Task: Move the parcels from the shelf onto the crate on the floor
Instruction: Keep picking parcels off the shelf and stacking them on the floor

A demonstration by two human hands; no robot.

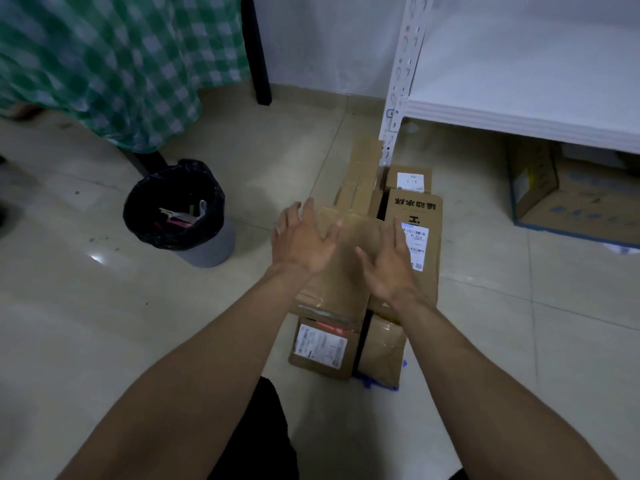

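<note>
Left hand (304, 239) and right hand (391, 268) spread empty fingers (307, 213) over a taped cardboard parcel (348, 233), probably stiff and light; clasp edges beside the fingers.

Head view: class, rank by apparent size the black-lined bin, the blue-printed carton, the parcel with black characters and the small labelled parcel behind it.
First, unranked: blue-printed carton and black-lined bin look alike; the carton is partly hidden.
Then: parcel with black characters, partly hidden by the right hand.
Smallest: small labelled parcel.
</note>
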